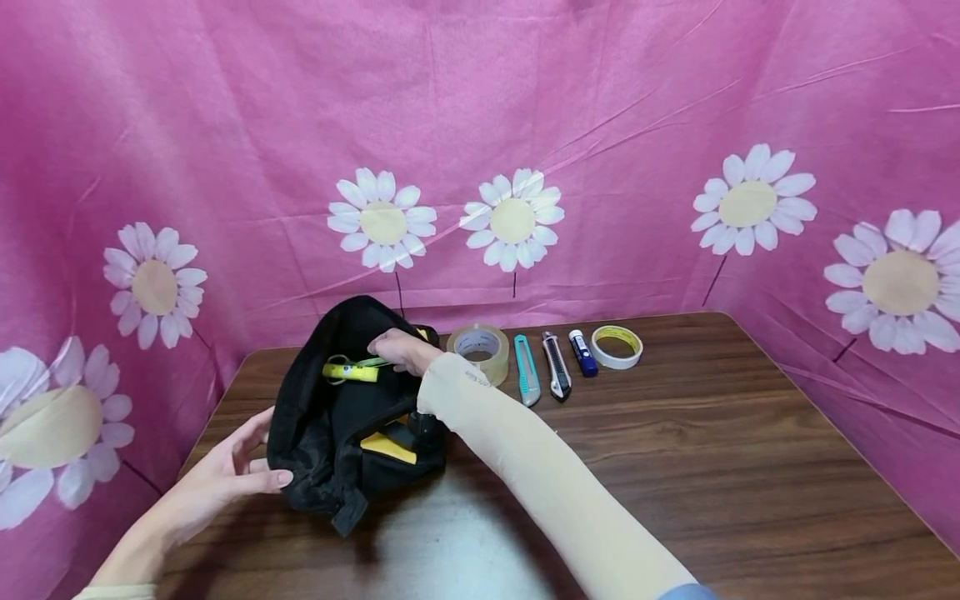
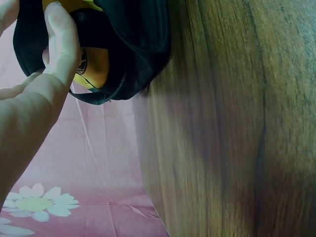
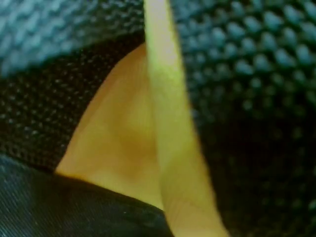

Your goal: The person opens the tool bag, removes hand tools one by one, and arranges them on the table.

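A black fabric bag (image 1: 315, 454) with yellow patches stands tilted on the left of the table, its mouth toward me. My left hand (image 1: 217, 479) grips its left side, thumb in front and fingers partly behind the cloth; the left wrist view shows this hand (image 2: 57, 54) against the bag (image 2: 143, 39). My right hand (image 1: 405, 348) reaches into the mouth from the right. Just under its fingers is a thin greenish piece, and I cannot tell whether they hold it. Beside it inside lies a bright yellow stick-shaped item (image 1: 351, 372) with a thin pale loop. Black weave and yellow cloth fill the right wrist view.
Right of the bag, along the table's back edge, stand a clear tape roll (image 1: 491, 367), a teal box cutter (image 1: 527, 371), a grey box cutter (image 1: 557, 367), a blue glue stick (image 1: 582, 354) and a white-and-yellow tape roll (image 1: 618, 362). A pink flowered curtain (image 1: 600, 100) hangs behind the wooden table (image 1: 712, 450).
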{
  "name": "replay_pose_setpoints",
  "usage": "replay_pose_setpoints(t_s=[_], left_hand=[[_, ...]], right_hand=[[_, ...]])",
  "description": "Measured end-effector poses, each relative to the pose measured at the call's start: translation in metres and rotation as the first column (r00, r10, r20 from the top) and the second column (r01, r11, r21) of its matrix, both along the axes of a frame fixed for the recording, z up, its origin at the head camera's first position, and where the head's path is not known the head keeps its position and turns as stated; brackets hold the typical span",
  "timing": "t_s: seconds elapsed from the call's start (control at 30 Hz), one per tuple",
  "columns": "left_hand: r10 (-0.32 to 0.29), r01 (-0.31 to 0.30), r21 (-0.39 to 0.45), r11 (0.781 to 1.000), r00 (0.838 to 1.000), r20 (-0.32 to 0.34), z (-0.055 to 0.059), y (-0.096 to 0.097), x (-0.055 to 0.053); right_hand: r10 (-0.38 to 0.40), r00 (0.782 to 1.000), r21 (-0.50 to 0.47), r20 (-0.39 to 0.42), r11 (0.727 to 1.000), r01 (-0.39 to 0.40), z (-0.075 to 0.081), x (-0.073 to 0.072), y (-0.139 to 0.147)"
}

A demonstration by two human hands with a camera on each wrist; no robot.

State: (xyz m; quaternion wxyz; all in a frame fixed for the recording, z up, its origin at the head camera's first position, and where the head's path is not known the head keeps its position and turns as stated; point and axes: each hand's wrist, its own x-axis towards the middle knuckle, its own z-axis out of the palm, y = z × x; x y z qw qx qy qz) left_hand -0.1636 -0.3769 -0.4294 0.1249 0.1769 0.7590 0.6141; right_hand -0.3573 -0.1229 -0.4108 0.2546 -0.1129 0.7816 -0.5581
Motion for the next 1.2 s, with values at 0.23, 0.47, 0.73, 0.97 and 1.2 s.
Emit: replay_pose_setpoints(t_s=[0.23, 0.47, 0.73, 0.97, 1.2], left_hand=[[-0.012, 0.012, 0.036, 0.999, 1.0, 0.012, -0.002, 0.001, -0.001], [-0.003, 0.003, 0.032, 0.999, 1.0, 0.017, -0.001, 0.002, -0.001], [0.007, -0.008, 0.032, 0.999, 0.999, 0.05, -0.001, 0.005, -0.001], [0.014, -0.015, 0.028, 0.999, 0.999, 0.049, -0.003, 0.005, -0.002], [0.0, -0.002, 0.049, 0.999, 0.999, 0.046, -0.004, 0.005, -0.002]], right_hand=[[-0.059, 0.997, 0.001, 0.042, 0.998, 0.059, -0.01, -0.003, -0.002], [-0.102, 0.991, -0.026, 0.091, 0.994, 0.104, -0.013, 0.001, -0.005], [-0.106, 0.991, 0.124, 0.078, 0.988, 0.096, -0.008, 0.004, -0.003], [-0.121, 0.989, 0.151, 0.087, 0.983, 0.107, -0.009, 0.0, -0.001], [-0.045, 0.99, 0.101, 0.136, 0.994, 0.032, -0.012, 0.0, 0.004]])
